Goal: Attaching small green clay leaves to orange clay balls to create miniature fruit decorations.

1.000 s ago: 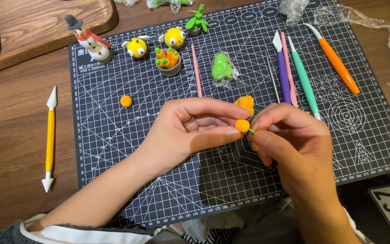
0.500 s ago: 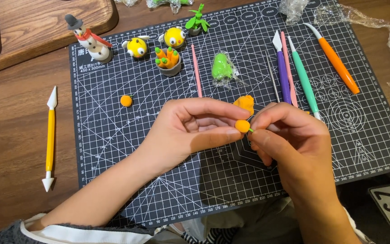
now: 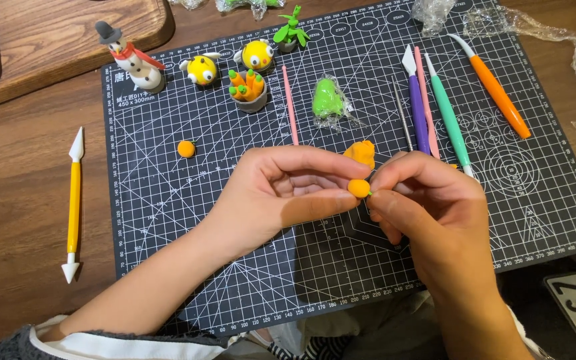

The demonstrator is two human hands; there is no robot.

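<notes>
Head view: over the mat (image 3: pixel 168 220), the left hand (image 3: pixel 281 200) pinches a small orange ball (image 3: pixel 359 188) between thumb and forefinger, and the right hand (image 3: pixel 428 213) closes its fingertips on the ball's right side, where a tiny green speck shows. Both grips are narrow and tight on the ball, which sits near the middle of the mat.

The ball looks soft, so too hard a pinch would likely flatten it or leave fingerprints, and a slip could knock the green speck off or drop the ball.

At 12 o'clock of the hands, touching distance away, lies an orange lump (image 3: pixel 361 153), close enough for a knuckle to dent. Further at 12 sits wrapped green clay (image 3: pixel 328 100) and a pink stick (image 3: pixel 290 107). At 1 to 2 o'clock lie a purple tool (image 3: pixel 418 107), teal tool (image 3: pixel 448 120) and orange tool (image 3: pixel 498 97). At 10 o'clock rests a second orange ball (image 3: pixel 186 149); beyond it stand a snowman (image 3: pixel 135 57), two yellow chicks (image 3: pixel 203 69) and a carrot pot (image 3: pixel 248 90). A yellow tool (image 3: pixel 73 207) lies off the mat at 9 o'clock.
</notes>
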